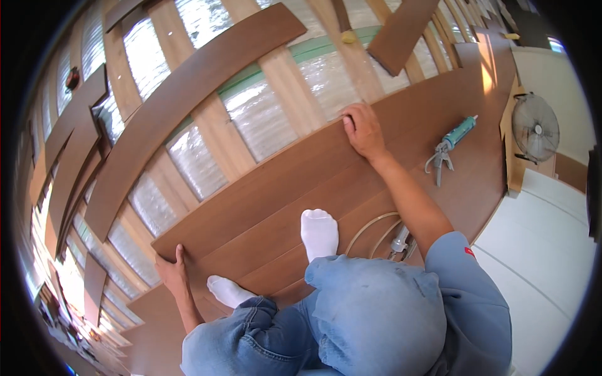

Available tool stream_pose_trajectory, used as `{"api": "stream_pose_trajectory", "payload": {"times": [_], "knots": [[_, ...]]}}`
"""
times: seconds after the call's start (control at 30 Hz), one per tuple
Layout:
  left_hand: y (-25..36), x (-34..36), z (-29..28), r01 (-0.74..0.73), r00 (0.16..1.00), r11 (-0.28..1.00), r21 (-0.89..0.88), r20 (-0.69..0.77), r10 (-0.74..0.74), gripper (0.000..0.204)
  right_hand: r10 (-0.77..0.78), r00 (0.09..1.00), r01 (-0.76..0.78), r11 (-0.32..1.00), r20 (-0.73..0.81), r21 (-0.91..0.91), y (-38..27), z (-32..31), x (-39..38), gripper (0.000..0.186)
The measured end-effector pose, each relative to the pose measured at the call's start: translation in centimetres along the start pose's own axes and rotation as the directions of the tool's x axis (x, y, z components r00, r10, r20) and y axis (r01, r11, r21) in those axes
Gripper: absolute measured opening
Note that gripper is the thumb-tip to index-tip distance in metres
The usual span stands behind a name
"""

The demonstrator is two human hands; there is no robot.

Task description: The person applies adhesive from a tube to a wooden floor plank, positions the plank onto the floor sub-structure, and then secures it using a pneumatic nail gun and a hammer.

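Observation:
My left hand (pixel 172 269) grips the left end of a brown floor plank (pixel 263 188) laid along the edge of the laid boards (pixel 263 244). My right hand (pixel 364 131) holds the same plank's far edge farther right, its fingers curled over it. A caulking gun with a teal cartridge (pixel 451 141) lies on the boards to the right of my right arm. Beside my right foot (pixel 318 232) are a hose loop (pixel 367 229) and a metal tool (pixel 398 241), partly hidden by my arm.
Pale wooden battens (pixel 282 88) over silvery foil (pixel 257 119) run beyond the plank, with loose brown planks (pixel 194 75) across them. A dark orange object (pixel 72 78) sits far left. A standing fan (pixel 536 128) is at the right, near a white panelled surface (pixel 533 250).

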State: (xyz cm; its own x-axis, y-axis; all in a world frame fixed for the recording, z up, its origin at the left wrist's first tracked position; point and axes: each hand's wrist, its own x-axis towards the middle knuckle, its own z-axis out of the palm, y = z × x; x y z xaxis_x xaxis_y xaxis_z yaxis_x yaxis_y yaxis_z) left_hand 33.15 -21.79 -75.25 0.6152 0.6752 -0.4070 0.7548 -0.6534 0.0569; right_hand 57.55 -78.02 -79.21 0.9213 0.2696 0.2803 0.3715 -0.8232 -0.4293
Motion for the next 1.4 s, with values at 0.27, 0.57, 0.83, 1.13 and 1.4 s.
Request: {"api": "stream_pose_trajectory", "payload": {"times": [0.27, 0.57, 0.83, 1.13, 1.4], "knots": [[-0.6, 0.7, -2.0, -0.112, 0.993, 0.993, 0.029, 0.050, 0.111, 0.094, -0.016, 1.000, 0.016, 1.000, 0.018, -0.008, -1.2, 0.9, 0.1, 0.012], [0.4, 0.9, -2.4, -0.164, 0.978, 0.986, -0.009, 0.130, 0.164, 0.105, -0.052, 0.998, 0.056, 0.993, 0.044, -0.106, -0.2, 0.3, -0.6, 0.016], [-5.3, 2.9, -3.1, -0.384, 0.895, 0.916, -0.118, 0.196, 0.401, 0.099, -0.054, 0.994, 0.062, 0.995, 0.091, -0.082, 0.1, 1.5, -1.7, 0.025], [-4.5, 5.0, -4.5, -0.262, 0.874, 0.927, -0.269, 0.341, 0.346, 0.083, -0.067, 0.995, 0.075, 0.991, 0.079, -0.111, 0.7, 0.8, -1.8, 0.026], [-7.6, 3.7, -2.0, -0.497, 0.826, 0.843, -0.208, 0.186, 0.533, 0.141, 0.005, 0.982, 0.024, 0.988, 0.187, -0.154, -1.7, 1.3, -3.0, 0.058]]}}
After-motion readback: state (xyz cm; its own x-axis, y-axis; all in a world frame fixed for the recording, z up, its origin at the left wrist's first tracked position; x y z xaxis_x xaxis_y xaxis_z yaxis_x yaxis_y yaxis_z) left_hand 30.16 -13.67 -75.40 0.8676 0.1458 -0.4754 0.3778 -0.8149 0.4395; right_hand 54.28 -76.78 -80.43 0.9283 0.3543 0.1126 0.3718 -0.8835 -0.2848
